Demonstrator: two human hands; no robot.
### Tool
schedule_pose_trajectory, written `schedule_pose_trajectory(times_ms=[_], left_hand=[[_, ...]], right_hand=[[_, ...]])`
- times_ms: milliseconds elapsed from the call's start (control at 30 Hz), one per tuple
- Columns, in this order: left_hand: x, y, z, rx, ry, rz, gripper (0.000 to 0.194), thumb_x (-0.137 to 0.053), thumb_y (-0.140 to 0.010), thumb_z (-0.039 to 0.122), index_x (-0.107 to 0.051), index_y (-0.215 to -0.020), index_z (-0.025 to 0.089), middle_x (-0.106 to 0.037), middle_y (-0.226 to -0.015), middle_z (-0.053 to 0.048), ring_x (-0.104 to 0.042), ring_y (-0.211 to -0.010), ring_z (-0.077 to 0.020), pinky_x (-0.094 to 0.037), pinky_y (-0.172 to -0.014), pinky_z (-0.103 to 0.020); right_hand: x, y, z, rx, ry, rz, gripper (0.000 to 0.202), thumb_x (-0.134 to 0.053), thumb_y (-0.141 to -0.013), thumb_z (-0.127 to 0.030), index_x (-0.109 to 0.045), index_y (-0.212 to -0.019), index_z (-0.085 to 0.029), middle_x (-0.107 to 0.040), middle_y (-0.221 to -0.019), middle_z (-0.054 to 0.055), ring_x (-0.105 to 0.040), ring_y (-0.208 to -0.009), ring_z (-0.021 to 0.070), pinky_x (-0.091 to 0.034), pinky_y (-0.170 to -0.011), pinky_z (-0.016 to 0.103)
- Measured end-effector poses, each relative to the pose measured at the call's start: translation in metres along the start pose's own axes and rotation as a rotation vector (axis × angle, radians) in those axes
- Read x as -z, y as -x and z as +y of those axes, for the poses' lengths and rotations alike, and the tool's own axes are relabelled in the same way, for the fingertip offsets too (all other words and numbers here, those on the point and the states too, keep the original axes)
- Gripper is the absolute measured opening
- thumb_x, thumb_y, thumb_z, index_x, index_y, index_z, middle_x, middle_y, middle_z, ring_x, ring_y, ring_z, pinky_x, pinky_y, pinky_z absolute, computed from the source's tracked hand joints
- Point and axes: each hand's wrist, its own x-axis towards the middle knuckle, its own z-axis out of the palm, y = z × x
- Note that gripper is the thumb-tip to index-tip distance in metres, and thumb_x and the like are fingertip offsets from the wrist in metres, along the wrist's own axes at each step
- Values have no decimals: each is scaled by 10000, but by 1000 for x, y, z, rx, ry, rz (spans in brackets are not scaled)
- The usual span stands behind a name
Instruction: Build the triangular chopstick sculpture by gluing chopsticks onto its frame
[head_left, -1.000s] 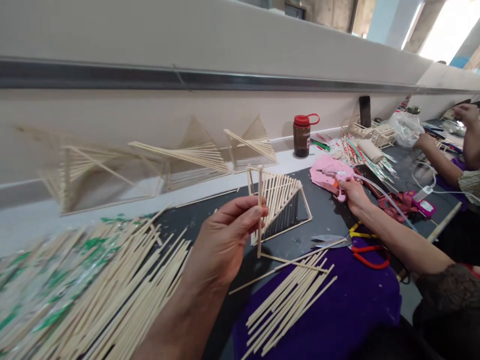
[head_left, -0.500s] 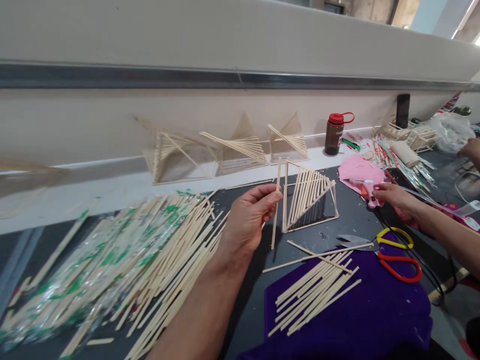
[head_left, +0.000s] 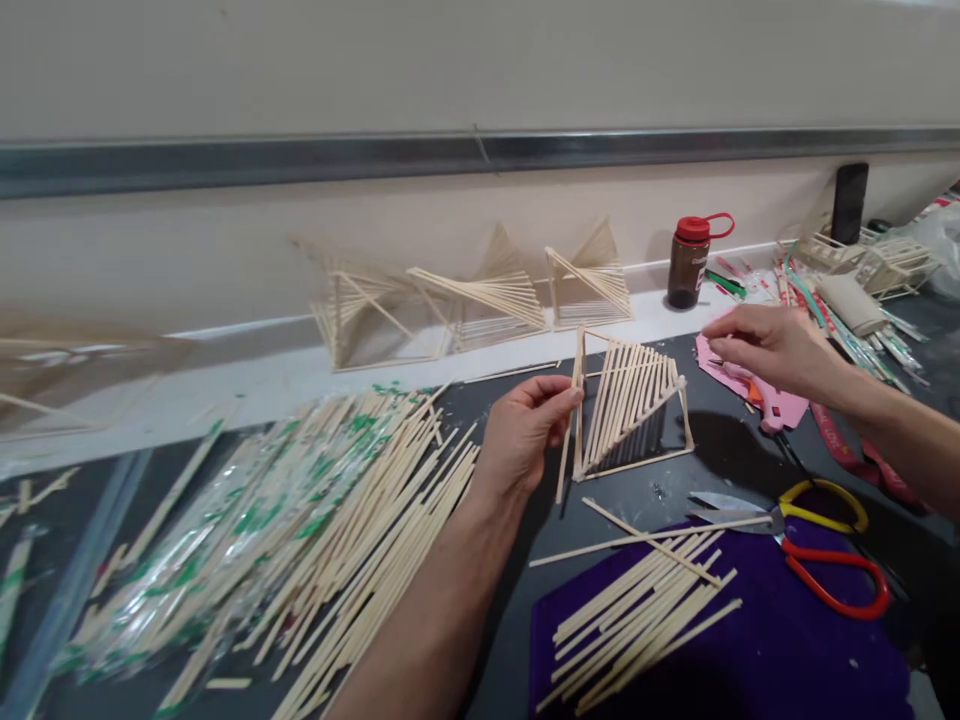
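Note:
My left hand (head_left: 529,425) pinches a thin wooden stick (head_left: 564,462) between thumb and fingers. The stick stands near upright against the left side of a small wooden stick frame (head_left: 630,400) with slanting rows of sticks; contact between them is hard to tell. My right hand (head_left: 772,345) hovers over a pink glue gun (head_left: 769,405), fingers stretched forward with a gap at the thumb and nothing visible in them. The glue gun lies on a pink sheet (head_left: 793,408). Scissors (head_left: 832,550) with yellow and red handles lie nearer me, by several cut sticks (head_left: 637,615) on a purple cloth (head_left: 810,640).
Loose sticks (head_left: 390,540) and clear wrappers with green print (head_left: 262,500) cover the left. Along the wall stand several stick models (head_left: 487,295). A brown bottle (head_left: 684,275) with a red lid, a phone (head_left: 850,203) and wrapped sticks (head_left: 862,315) are at the back right.
My right hand has let go of the glue gun and risen up and left of it. My left hand has brought the stick closer to the frame's left side. The view has shifted slightly.

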Motion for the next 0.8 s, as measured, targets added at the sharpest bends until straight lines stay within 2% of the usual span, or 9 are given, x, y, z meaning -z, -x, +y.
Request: schedule_pose_trajectory(times_ms=[200,367,567,800], left_hand=[[-3,-7,-5,-73,-65,26,272,-804,-501,230,-613,-674,143,-528,-422,78,-374,-327,-44,-249,-310,-157],[-3,-10,-10,-98,-123,55,252,-792,-529,236,-615,-683,143,-522,-411,82,-371,-310,-45,-264,-306,-160],[-2,-11,-10,-124,-181,82,232,-778,-553,246,-621,-693,148,-540,-449,81,-391,-315,-47,-285,-307,-163],[-2,-13,-14,-122,-181,85,239,-776,-554,250,-620,-700,144,-551,-481,75,-401,-335,-45,-307,-317,-164]], right_hand=[[-37,-63,-8,71,-86,-66,204,-553,-804,-191,-753,-826,-157,-727,-810,43,-627,-730,138,-431,-670,268],[-66,-95,-3,86,-218,-119,207,-586,-798,-202,-771,-869,-143,-722,-794,32,-632,-739,137,-442,-669,261],[-86,-109,3,172,-287,-120,205,-607,-805,-219,-781,-904,-174,-731,-865,24,-640,-817,152,-458,-738,274],[-97,-112,0,228,-308,-147,199,-623,-809,-221,-779,-929,-189,-735,-905,22,-638,-868,157,-456,-772,272]])
